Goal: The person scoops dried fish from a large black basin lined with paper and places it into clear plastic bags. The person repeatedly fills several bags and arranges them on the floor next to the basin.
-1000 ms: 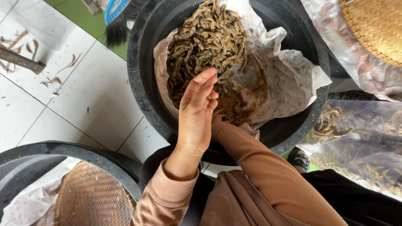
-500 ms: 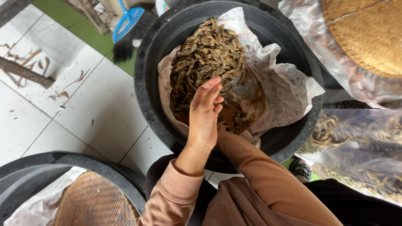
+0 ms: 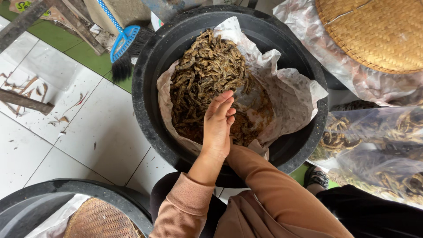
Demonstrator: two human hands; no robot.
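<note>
- The left hand [image 3: 218,123] is raised edge-on over the near side of a large black tub [image 3: 150,110], fingers straight and pressed together, thumb tucked in; its grip is flat and open, holding nothing that shows.
- The right hand is hidden behind the left one; only its tan sleeve [image 3: 273,189] shows, running up from the lower right to the same spot. Its grip cannot be told.
- The tub stands on the white tiled floor [image 3: 88,132], just in front of the person's knees, and is lined with crumpled white paper [image 3: 291,92].
- A heap of dried brown fish [image 3: 202,75] lies on the paper, piled toward the far left of the tub; darker crumbs and a clear plastic piece sit beside it, just past the fingertips.
- A blue-headed brush [image 3: 125,42] with black bristles leans at the tub's far left rim.
- A round woven tray [image 3: 374,31] rests on clear plastic at the upper right.
- Clear bags of dried fish [image 3: 374,145] lie to the right of the tub.
- A second black tub [image 3: 66,194] with a woven lid [image 3: 99,220] inside it sits at the lower left.
- Wood scraps [image 3: 26,101] are scattered on the tiles at the left.
</note>
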